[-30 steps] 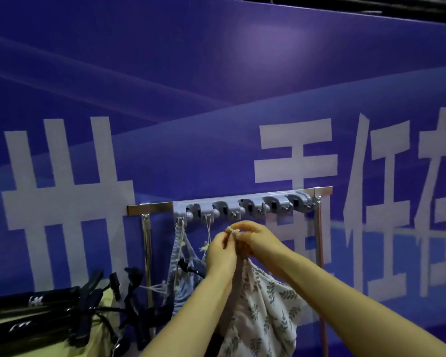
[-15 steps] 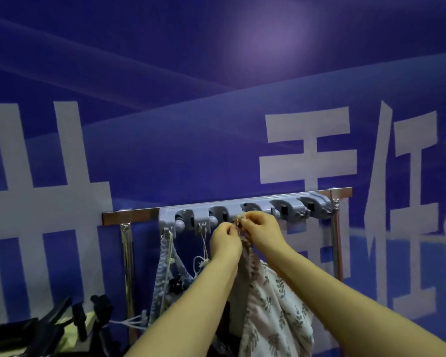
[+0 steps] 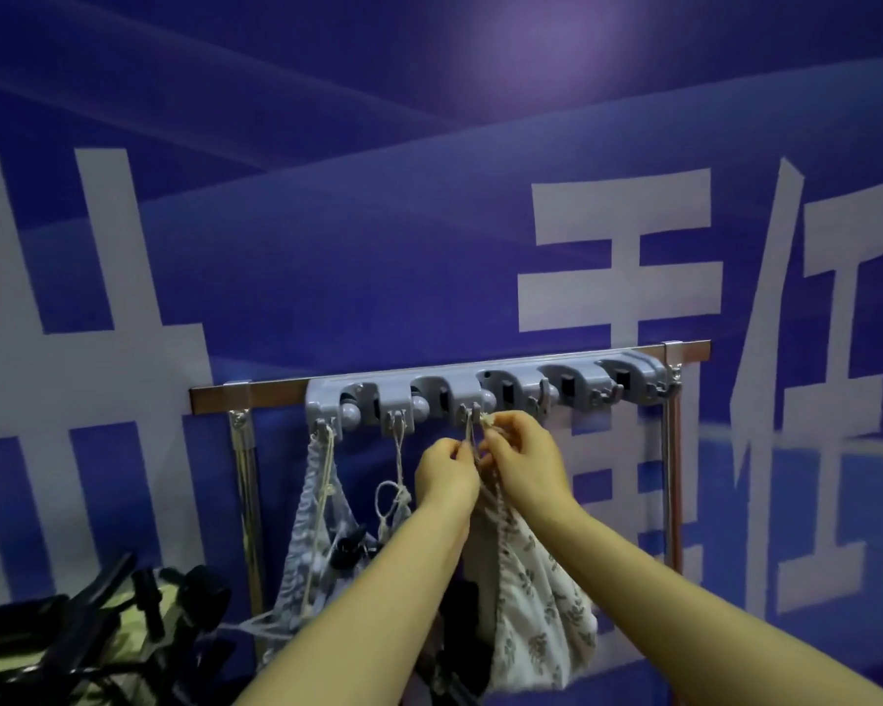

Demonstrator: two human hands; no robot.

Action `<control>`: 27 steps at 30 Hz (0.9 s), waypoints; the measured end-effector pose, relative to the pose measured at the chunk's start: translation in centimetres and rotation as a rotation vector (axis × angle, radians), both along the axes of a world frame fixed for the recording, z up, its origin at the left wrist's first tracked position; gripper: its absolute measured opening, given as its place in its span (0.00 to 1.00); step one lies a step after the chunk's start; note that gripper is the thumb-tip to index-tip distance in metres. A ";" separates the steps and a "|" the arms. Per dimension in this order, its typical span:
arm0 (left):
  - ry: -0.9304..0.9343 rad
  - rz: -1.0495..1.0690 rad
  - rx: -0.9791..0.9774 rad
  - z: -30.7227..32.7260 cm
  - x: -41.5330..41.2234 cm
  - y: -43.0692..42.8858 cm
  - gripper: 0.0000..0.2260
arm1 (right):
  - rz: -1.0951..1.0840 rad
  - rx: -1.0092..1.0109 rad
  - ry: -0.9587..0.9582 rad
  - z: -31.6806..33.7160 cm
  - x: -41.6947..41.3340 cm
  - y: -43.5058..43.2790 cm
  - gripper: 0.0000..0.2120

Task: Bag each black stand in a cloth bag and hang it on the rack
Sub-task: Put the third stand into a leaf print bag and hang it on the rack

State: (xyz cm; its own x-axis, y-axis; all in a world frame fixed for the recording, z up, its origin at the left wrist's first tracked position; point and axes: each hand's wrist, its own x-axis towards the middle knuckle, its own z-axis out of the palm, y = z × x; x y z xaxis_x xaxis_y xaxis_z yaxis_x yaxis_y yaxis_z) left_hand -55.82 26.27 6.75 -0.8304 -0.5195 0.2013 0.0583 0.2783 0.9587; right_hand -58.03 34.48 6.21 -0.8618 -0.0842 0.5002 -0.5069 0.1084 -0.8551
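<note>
A grey hook rack runs along a metal rail in front of a blue banner. My left hand and my right hand both pinch the drawstring of a white leaf-print cloth bag, holding the cord up at the third hook from the left. The bag hangs below my wrists. A blue patterned cloth bag with a black stand poking out hangs from the first hook. A looped cord hangs from the second hook.
Several black stands lie piled at the lower left on a pale table. The rail's chrome posts stand at both ends. Free hooks remain on the rack's right half.
Both hands rose with the leaf-print bag's drawstring from below the rack up to the third hook. The view shifted closer and leftward, so the rack sits further right.
</note>
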 end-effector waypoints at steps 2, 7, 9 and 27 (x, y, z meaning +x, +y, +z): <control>-0.033 0.001 -0.012 0.1 0.8 -0.4 0.10 | -0.045 0.041 0.037 -0.2 1.0 0.0 0.09; -0.062 0.023 0.071 0.2 4.8 -2.2 0.13 | -0.079 0.114 0.091 -0.1 5.0 -0.4 0.07; -0.035 0.000 0.129 0.8 7.5 -3.1 0.14 | -0.042 0.136 0.102 0.4 7.1 -0.6 0.07; -0.043 0.421 0.294 0.7 39.4 -18.0 0.12 | 0.513 0.512 0.136 2.5 29.5 -11.4 0.13</control>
